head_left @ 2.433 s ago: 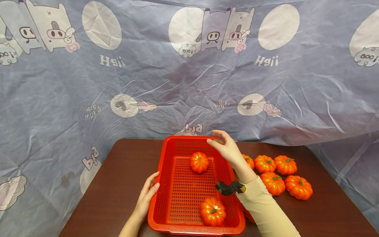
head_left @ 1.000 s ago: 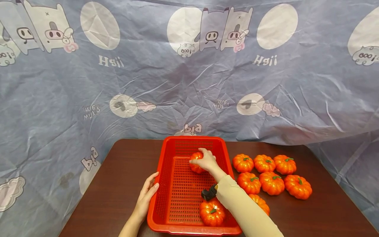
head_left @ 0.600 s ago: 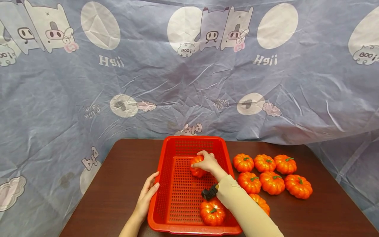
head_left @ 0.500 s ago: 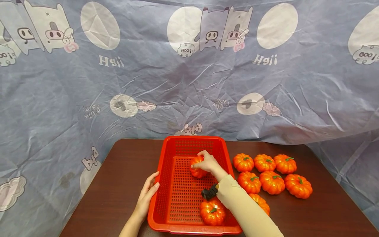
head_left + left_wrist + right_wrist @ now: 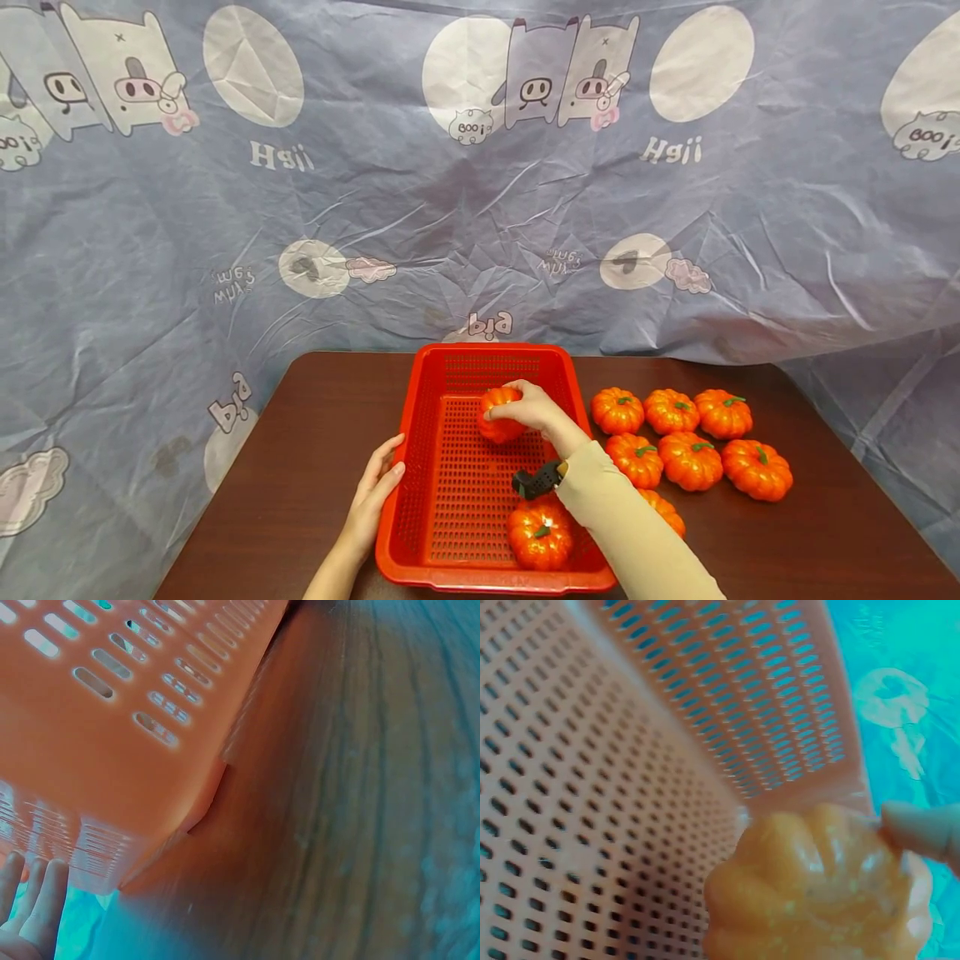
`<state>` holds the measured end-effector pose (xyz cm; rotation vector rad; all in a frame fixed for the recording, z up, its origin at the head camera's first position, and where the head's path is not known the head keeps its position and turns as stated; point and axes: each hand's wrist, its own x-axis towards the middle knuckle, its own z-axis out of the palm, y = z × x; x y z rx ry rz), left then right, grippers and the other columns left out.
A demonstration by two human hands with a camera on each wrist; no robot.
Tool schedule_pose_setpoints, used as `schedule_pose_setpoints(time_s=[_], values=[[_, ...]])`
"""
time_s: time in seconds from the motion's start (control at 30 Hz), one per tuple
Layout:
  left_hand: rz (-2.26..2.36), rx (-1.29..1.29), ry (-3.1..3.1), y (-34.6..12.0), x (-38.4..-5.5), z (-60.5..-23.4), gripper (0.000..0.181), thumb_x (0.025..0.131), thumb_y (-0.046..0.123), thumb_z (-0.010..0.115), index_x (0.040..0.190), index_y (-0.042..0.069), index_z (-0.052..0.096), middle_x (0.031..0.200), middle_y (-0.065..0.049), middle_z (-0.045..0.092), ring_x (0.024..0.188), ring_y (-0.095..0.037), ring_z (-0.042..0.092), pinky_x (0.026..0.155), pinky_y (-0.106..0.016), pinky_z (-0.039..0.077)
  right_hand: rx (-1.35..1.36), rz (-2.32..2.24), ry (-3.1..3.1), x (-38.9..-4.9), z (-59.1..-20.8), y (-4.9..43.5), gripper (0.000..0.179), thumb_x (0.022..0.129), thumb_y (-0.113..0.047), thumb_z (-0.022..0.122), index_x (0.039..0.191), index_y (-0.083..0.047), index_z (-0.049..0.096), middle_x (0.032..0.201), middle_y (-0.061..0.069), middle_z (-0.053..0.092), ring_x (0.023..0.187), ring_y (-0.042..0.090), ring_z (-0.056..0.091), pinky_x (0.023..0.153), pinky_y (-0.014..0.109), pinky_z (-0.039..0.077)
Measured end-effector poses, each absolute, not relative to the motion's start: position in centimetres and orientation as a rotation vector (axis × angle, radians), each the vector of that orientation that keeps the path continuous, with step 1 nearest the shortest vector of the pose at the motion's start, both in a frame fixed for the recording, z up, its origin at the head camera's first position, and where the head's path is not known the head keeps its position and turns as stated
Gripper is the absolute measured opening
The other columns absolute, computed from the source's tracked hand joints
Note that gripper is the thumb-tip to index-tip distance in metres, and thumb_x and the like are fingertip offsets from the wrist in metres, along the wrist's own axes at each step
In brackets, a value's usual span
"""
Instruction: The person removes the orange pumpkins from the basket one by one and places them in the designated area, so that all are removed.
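My right hand (image 5: 531, 410) grips a small orange pumpkin (image 5: 498, 422) in the far part of the red perforated basket (image 5: 495, 580). In the right wrist view the ribbed pumpkin (image 5: 814, 892) shows large, a fingertip (image 5: 919, 829) at its side, and the basket's slotted end wall behind it. Another pumpkin (image 5: 540, 537), green stem up, sits in the basket's near right corner, below my right wrist. My left hand (image 5: 369, 492) touches the outside of the basket's left wall at the rim, fingers nearly straight. Its fingers (image 5: 46, 904) show against the wall in the left wrist view.
Several more pumpkins (image 5: 690, 461) stand in rows on the brown table (image 5: 300, 467) right of the basket, one partly hidden by my right sleeve (image 5: 637, 525). A grey-blue printed cloth (image 5: 375, 208) hangs behind the table.
My right hand has come from over the basket's right rim down to the far pumpkin and taken hold of it. Since half a second ago the pumpkin has shifted slightly upward in view. Left hand unmoved.
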<state>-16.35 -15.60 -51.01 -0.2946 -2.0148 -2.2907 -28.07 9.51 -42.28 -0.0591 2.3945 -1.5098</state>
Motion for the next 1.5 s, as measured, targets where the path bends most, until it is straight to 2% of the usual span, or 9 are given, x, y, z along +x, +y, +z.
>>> schedule_pose_setpoints(time_s=[0.2,0.33,0.53,0.67,0.93,1.07,1.3,1.4,1.5], values=[[-2.268,-0.297,-2.027,-15.6,-16.4,-51.1,0.043,0.099,0.016,0.042,0.141,0.015,0.036,0.136,-0.019,0.04,0.116,-0.024,0.047,0.09,-0.031,0.044,-0.09,-1.669,2.215,-27.7,-40.8,10.4,0.062,0.076,-0.023,0.076,0.123,-0.002,0.04,0.117,0.018,0.049,0.095,0.029,0.059,0.073,0.05,0.052],[-2.267,-0.298,-2.024,-15.6,-16.4,-51.0,0.043,0.099,0.016,0.042,0.141,0.015,0.036,0.136,-0.019,0.041,0.115,-0.025,0.047,0.089,-0.031,0.045,-0.13,-1.712,2.21,-27.2,-40.0,11.0,0.058,0.079,-0.021,0.074,0.121,-0.003,0.038,0.119,0.02,0.045,0.095,0.03,0.059,0.075,0.051,0.051],[-2.289,-0.297,-2.013,-15.7,-16.4,-51.1,0.043,0.099,0.015,0.042,0.141,0.014,0.036,0.134,-0.021,0.042,0.114,-0.027,0.048,0.088,-0.032,0.046,-0.204,-1.761,2.244,-26.4,-38.8,12.4,0.059,0.078,-0.016,0.073,0.121,-0.002,0.035,0.118,0.023,0.044,0.093,0.028,0.058,0.075,0.042,0.052],[-2.303,-0.301,-2.006,-15.7,-16.4,-51.1,0.043,0.099,0.015,0.042,0.141,0.014,0.035,0.133,-0.021,0.041,0.113,-0.027,0.049,0.088,-0.033,0.046,-0.27,-1.803,2.261,-25.7,-37.9,13.8,0.061,0.076,-0.01,0.071,0.122,-0.002,0.032,0.119,0.022,0.041,0.092,0.025,0.055,0.075,0.034,0.049],[-2.286,-0.304,-2.033,-15.7,-16.3,-51.0,0.043,0.099,0.017,0.041,0.142,0.015,0.035,0.136,-0.02,0.04,0.115,-0.029,0.046,0.088,-0.034,0.046,-0.336,-1.886,2.296,-23.5,-36.3,17.1,0.069,0.074,0.0,0.071,0.126,-0.001,0.026,0.121,0.019,0.039,0.092,0.021,0.053,0.078,0.027,0.046],[-2.304,-0.322,-2.027,-15.7,-16.3,-50.9,0.043,0.1,0.017,0.04,0.142,0.015,0.033,0.135,-0.021,0.039,0.116,-0.034,0.046,0.087,-0.036,0.047,-0.315,-1.873,2.361,-22.3,-35.7,18.7,0.077,0.075,-0.002,0.073,0.134,0.0,0.024,0.127,0.021,0.038,0.099,0.026,0.051,0.079,0.027,0.046],[-2.319,-0.33,-2.003,-15.7,-16.3,-50.9,0.043,0.1,0.016,0.04,0.142,0.013,0.033,0.135,-0.022,0.039,0.115,-0.032,0.047,0.087,-0.035,0.047,-0.259,-1.679,2.631,-20.2,-35.7,21.5,0.084,0.076,-0.014,0.077,0.142,-0.005,0.028,0.137,0.021,0.023,0.112,0.034,0.042,0.087,0.034,0.039],[-2.314,-0.323,-2.005,-15.6,-16.3,-51.0,0.043,0.1,0.016,0.04,0.142,0.013,0.033,0.136,-0.021,0.039,0.117,-0.03,0.046,0.089,-0.034,0.046,-0.25,-1.665,2.678,-19.5,-36.2,22.5,0.084,0.076,-0.013,0.078,0.142,-0.007,0.027,0.136,0.02,0.025,0.113,0.033,0.041,0.086,0.033,0.039],[-2.314,-0.318,-2.012,-15.6,-16.3,-51.0,0.043,0.1,0.017,0.04,0.142,0.014,0.033,0.136,-0.021,0.038,0.117,-0.03,0.046,0.089,-0.034,0.046,-0.239,-1.685,2.709,-18.8,-36.7,23.4,0.083,0.076,-0.012,0.078,0.141,-0.01,0.026,0.135,0.017,0.03,0.11,0.026,0.043,0.085,0.025,0.04]])
